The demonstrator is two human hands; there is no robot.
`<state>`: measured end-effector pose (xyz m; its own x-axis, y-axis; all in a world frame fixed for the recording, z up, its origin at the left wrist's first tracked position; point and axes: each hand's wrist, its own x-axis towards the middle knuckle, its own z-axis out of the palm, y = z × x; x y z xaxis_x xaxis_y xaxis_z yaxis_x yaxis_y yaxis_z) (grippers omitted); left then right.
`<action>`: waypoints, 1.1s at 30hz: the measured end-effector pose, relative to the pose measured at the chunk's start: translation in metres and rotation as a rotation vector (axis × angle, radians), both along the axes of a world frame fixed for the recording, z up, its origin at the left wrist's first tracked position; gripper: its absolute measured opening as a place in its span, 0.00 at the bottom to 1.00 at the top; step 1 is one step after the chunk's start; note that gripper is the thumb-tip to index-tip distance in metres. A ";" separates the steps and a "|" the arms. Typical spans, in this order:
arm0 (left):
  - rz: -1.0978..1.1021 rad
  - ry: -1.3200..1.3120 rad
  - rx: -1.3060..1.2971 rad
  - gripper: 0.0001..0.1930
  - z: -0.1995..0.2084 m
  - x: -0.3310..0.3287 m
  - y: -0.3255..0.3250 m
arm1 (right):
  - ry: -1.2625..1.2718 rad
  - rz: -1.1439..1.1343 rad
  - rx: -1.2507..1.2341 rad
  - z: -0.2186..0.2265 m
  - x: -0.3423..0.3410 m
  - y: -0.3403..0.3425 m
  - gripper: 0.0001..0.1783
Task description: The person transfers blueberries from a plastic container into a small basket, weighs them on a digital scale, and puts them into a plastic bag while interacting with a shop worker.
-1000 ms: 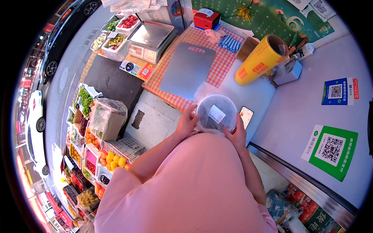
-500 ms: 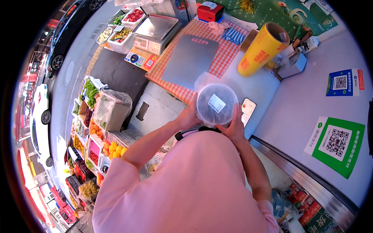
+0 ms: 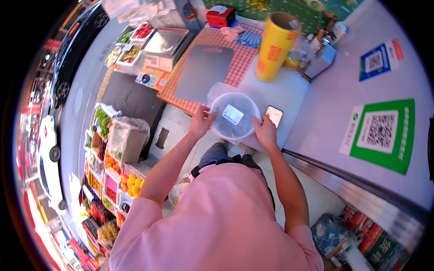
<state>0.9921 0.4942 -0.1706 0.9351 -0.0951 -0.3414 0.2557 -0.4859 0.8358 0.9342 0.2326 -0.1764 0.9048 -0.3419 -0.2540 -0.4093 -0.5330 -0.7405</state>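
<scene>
A round, translucent plastic tub [image 3: 228,129] with a white label [image 3: 232,114] on its lid is in front of me, at the near edge of the counter. Thin clear plastic [image 3: 218,91] sticks out beyond its far left side, perhaps part of a bag. My left hand [image 3: 201,123] is closed on the tub's left rim, thumb and fingers pinched at the edge. On the opposite side, my right hand [image 3: 265,131] grips the rim with the thumb on top. Just right of the tub lies a phone [image 3: 274,116] with its screen lit.
Beyond the tub, a grey cutting board [image 3: 203,72] lies on a red-checked cloth [image 3: 242,61]. A yellow roll [image 3: 276,47] stands at the back right. Farther left are a weighing scale [image 3: 165,43] and fruit crates [image 3: 110,185]. A wall [image 3: 334,104] with code signs borders the right.
My hands have shifted up along the tub's sides toward the middle of its rim. The tub sits farther from my body, and my view has swung slightly.
</scene>
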 end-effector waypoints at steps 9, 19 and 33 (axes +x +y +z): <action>-0.127 0.209 -0.268 0.13 -0.012 0.029 0.023 | -0.058 -0.284 0.574 0.006 -0.011 0.033 0.19; -0.571 0.432 -0.310 0.12 0.059 -0.084 0.013 | -0.100 -0.640 0.741 0.047 -0.216 0.069 0.18; -1.203 0.600 -0.298 0.14 0.063 -0.386 -0.324 | -0.612 -1.396 0.646 0.080 -0.607 -0.067 0.08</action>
